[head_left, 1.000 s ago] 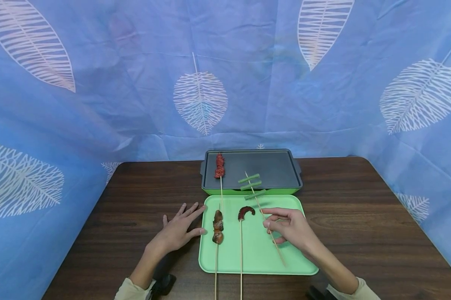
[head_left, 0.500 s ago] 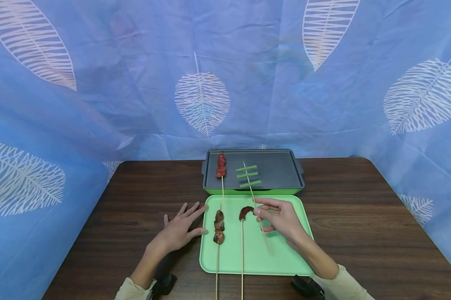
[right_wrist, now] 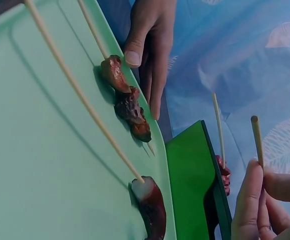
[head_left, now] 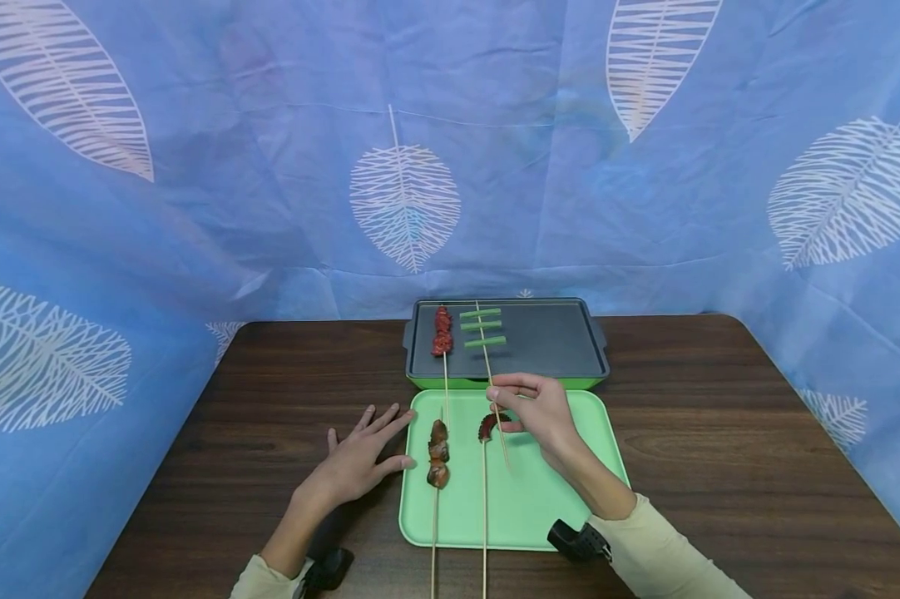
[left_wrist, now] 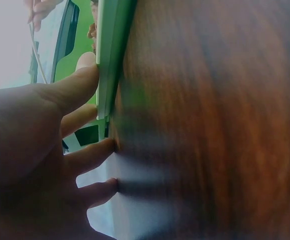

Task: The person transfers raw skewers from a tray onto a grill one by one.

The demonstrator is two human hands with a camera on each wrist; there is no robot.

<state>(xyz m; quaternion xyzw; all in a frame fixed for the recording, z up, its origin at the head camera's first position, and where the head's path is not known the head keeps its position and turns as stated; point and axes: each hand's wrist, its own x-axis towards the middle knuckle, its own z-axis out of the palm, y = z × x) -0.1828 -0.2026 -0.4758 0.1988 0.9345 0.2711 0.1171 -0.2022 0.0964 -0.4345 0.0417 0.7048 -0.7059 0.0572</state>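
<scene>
My right hand (head_left: 536, 409) pinches the stick of a skewer with several green vegetable pieces (head_left: 482, 325); they hang over the left part of the dark griddle (head_left: 547, 337). In the right wrist view, thumb and fingertips hold that stick (right_wrist: 256, 135). My left hand (head_left: 356, 462) lies spread, fingers straight, its thumb and a fingertip touching the left rim of the light green tray (head_left: 540, 524). On the tray lie a skewer of browned meat chunks (head_left: 438, 453) and one with a curled dark-red piece (right_wrist: 154, 210), which my right hand partly covers in the head view.
A red meat skewer (head_left: 442, 331) rests on the griddle's left side, its stick reaching over the tray. Two sticks stick out past the tray's front edge. A blue leaf-patterned cloth (head_left: 270, 208) hangs behind the brown wooden table (head_left: 719, 433).
My right hand has moved forward and left, carrying the green vegetable skewer from above the tray's back edge to over the griddle. The left hand stays in place.
</scene>
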